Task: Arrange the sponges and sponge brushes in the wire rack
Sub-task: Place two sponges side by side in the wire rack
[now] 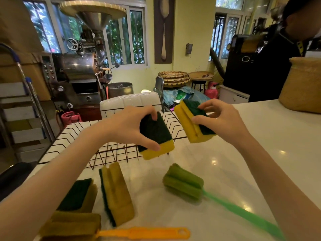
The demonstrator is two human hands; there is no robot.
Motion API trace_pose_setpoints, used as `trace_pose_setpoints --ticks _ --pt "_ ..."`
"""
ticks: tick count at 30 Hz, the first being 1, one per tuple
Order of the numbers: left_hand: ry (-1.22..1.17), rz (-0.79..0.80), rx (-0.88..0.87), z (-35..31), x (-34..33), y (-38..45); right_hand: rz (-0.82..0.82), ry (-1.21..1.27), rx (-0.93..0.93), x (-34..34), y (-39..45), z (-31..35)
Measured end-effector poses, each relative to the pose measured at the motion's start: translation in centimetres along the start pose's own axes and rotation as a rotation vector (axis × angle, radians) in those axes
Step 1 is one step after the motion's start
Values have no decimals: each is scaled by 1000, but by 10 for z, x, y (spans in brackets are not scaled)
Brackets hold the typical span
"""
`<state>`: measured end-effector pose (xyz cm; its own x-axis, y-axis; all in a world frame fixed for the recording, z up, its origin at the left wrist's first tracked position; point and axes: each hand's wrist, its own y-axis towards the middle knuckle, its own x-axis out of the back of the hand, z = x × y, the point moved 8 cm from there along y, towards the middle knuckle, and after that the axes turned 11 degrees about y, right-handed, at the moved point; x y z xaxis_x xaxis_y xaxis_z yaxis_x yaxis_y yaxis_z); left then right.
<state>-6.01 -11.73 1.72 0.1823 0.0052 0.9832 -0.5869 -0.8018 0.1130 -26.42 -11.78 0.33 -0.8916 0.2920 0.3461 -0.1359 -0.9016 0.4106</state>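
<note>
Two sponges are in our hands: left hand [132, 129] pinches one [156, 136] mid-frame over the wire rack [111, 150], right hand [220, 117] pinches another [192, 122] upper right. Either could slip through the wires.

Four yellow-and-green sponges are in view, placed here against the one wire rack [111, 136]: one held sponge [156, 136] over the rack's near right corner, another held sponge [192, 120] just right of it, and two on the counter in front of it, an upright sponge [116, 193] and a flat sponge [78, 195]. Two sponge brushes lie nearer than the rack: a green brush [184, 183] and a yellow brush [73, 225].
</note>
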Motion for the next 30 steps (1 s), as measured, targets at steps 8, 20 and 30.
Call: trace_pose_setpoints --ticks 8,20,30 --pt "109 -15 24 57 7 48 74 -33 -15 -44 52 9" --pt "125 186 133 130 -52 101 219 -269 -9 -127 110 -9" --pt "31 205 183 161 -77 110 374 -476 3 -174 120 -25"
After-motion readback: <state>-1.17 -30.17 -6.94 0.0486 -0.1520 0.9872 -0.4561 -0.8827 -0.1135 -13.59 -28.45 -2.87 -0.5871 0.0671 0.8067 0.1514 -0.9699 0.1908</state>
